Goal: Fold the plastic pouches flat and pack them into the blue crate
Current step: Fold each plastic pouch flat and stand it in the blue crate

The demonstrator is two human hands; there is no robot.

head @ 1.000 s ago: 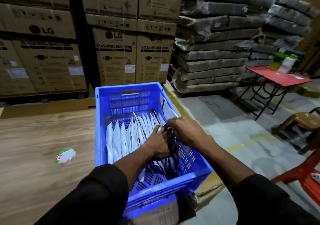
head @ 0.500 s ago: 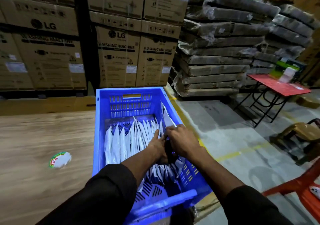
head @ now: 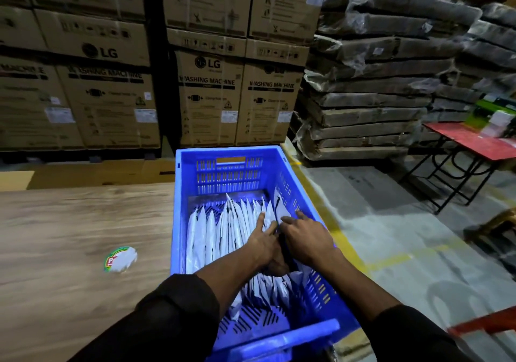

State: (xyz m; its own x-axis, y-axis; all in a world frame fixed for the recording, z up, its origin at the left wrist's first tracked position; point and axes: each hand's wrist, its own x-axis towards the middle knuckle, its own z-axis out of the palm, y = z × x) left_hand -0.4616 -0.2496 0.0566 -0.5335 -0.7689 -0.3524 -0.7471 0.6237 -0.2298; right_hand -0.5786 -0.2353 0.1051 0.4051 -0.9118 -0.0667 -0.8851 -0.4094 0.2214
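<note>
Presently packing: both hands, left hand and right hand, fingers extended flat, press upright white pouches inside blue crate on table; next, likely fetch another pouch.

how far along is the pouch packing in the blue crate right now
Done: a row of white pouches stands on edge in the blue crate. In hand: the left hand and right hand rest on the pouches near the right wall, fingers extended. Left: the near crate floor shows bare, and no loose pouches are visible on the wooden table.
</note>
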